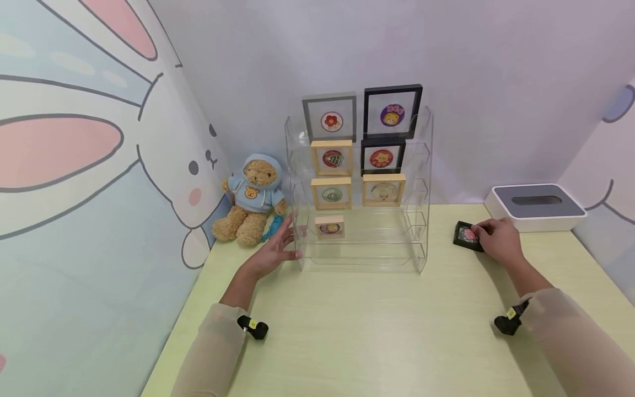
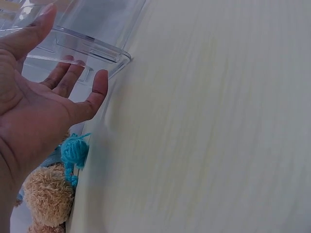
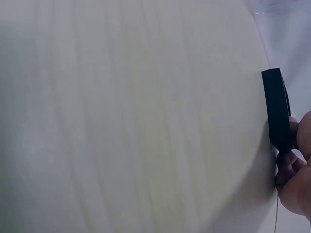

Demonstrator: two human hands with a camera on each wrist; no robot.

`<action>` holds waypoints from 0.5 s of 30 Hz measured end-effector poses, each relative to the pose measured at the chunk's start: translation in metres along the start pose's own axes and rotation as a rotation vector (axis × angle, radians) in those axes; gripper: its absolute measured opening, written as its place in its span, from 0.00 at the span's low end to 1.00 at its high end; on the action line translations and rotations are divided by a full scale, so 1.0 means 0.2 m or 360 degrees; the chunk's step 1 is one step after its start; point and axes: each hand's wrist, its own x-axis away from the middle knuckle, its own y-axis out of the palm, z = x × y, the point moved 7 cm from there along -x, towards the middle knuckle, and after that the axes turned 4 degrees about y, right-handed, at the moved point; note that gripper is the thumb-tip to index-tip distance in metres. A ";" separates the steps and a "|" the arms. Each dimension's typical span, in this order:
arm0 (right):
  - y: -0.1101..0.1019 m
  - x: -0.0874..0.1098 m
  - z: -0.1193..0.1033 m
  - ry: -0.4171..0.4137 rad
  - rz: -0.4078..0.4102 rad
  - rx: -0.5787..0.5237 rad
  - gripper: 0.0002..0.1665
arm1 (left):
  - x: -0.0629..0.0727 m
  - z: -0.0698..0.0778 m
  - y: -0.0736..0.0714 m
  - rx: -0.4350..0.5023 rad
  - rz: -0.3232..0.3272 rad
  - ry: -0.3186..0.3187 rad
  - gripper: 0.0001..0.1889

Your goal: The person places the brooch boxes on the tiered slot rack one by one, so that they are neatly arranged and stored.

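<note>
A clear acrylic tiered rack (image 1: 364,264) stands in the middle of the table, holding several framed round badges. My left hand (image 1: 270,255) is at its left side, thumb toward the front edge and fingers spread along the side panel. In the left wrist view the fingers (image 2: 99,90) look loosely bent beside the clear rack; firm contact is hard to tell. Out to the right, my right hand (image 1: 501,241) pinches the right edge of a small black frame (image 1: 465,236) with a red design. The right wrist view shows that black frame (image 3: 277,109) edge-on, partly hidden by fingers.
Left of the rack sits a teddy bear (image 1: 255,193) in a blue hoodie, close to my left hand. A white tissue box (image 1: 550,221) with a grey top stands behind my right hand. On the rack's lowest occupied tier is a small wooden frame (image 1: 329,226).
</note>
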 end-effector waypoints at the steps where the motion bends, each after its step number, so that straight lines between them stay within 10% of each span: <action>1: 0.00 0.00 0.00 0.0001 -0.0003 -0.0001 0.19 | 0.00 0.00 0.00 0.0000 -0.0003 0.0000 0.61; 15: -0.06 0.02 0.02 0.0066 -0.0106 -0.0053 0.25 | 0.00 0.00 0.00 0.0001 -0.0001 -0.0001 0.60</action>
